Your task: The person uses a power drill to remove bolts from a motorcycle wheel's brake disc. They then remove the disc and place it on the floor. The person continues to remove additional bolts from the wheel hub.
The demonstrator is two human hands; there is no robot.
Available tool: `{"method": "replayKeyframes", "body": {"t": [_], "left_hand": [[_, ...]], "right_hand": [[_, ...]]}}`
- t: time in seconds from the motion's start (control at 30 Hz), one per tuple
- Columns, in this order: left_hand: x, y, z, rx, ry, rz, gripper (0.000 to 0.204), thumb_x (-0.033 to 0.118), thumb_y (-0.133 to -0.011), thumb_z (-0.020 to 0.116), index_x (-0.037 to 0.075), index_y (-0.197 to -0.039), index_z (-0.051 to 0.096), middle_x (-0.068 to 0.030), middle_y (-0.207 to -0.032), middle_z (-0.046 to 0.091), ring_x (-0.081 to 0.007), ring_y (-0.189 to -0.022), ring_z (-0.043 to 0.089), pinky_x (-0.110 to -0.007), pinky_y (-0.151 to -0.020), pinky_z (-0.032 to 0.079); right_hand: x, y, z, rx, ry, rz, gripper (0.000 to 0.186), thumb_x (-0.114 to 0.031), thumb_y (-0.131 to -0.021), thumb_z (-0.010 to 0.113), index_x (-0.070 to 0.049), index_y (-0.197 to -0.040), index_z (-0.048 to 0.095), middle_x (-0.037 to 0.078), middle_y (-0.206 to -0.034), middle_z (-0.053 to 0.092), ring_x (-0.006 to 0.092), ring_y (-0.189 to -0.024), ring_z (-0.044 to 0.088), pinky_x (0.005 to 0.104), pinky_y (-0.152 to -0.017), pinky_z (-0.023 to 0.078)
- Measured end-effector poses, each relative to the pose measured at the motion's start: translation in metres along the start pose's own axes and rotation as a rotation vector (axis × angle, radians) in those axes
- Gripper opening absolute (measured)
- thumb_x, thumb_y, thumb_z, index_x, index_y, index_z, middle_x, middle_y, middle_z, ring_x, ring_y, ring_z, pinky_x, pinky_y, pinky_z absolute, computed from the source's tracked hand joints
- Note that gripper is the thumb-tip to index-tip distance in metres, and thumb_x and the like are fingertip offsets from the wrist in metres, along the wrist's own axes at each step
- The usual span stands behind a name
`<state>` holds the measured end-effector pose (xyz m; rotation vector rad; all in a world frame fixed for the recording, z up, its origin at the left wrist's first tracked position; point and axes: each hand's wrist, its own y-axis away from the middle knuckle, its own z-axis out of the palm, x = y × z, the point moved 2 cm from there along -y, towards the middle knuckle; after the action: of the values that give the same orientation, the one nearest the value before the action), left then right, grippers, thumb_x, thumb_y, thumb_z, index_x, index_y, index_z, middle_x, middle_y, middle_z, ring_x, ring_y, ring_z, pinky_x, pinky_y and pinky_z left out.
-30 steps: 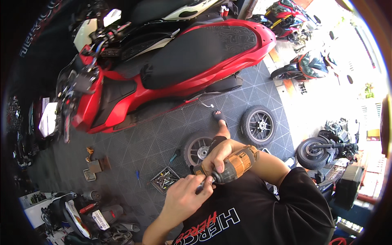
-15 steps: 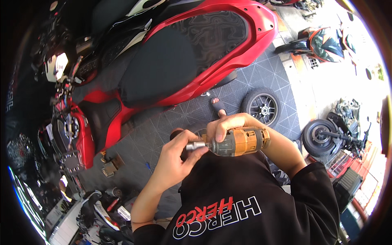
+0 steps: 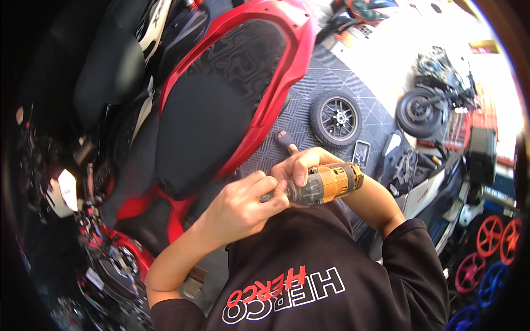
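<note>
An orange and dark-grey cordless impact driver (image 3: 335,182) lies sideways in front of my chest, its nose toward the left. My right hand (image 3: 298,165) is closed on it, thumb over its front housing. My left hand (image 3: 245,204) has its fingers closed round a metal socket (image 3: 267,195) at the driver's nose, which they mostly hide. Beyond my hands is a red scooter (image 3: 296,44) with a black seat (image 3: 204,127). My sandalled foot (image 3: 286,142) shows above the driver.
A loose wheel (image 3: 337,118) and a small tray (image 3: 361,154) lie on the tiled mat (image 3: 326,71). A partly dismantled motorcycle (image 3: 419,110) and a dark box (image 3: 480,157) are at right, above several coloured wheel rims (image 3: 489,234). More scooters (image 3: 110,71) crowd the left.
The view has turned toward the right, bringing coloured rims into sight. The driver in my hands rose and levelled, then shifted slightly. My left fingers have closed further over the socket since half a second ago.
</note>
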<state>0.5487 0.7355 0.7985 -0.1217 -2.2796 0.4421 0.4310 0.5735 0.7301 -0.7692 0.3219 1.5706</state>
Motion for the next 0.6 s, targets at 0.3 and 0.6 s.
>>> {"method": "replayKeyframes", "body": {"t": [0.3,0.6], "left_hand": [[0.02,-0.039,0.025,-0.197,0.16,0.399,0.02,0.001,-0.076,0.078,-0.003,-0.089,0.063,-0.0112,-0.083,0.063,-0.0223,-0.061,0.062,-0.033,-0.054,0.052],[0.005,-0.186,0.109,-0.491,0.439,0.023,0.035,0.013,-0.08,0.082,-0.001,-0.106,0.063,-0.0126,-0.094,0.069,-0.0284,-0.079,0.07,-0.036,-0.066,0.057]], "right_hand": [[0.01,0.065,0.041,0.232,-0.073,-0.255,0.042,-0.038,-0.089,0.069,0.002,-0.101,0.064,0.018,-0.09,0.06,0.0265,-0.081,0.06,0.0331,-0.07,0.051],[-0.049,0.178,-0.03,0.536,0.094,-0.466,0.02,-0.008,-0.084,0.071,0.001,-0.099,0.063,0.022,-0.097,0.063,0.0269,-0.079,0.065,0.0345,-0.069,0.052]]}}
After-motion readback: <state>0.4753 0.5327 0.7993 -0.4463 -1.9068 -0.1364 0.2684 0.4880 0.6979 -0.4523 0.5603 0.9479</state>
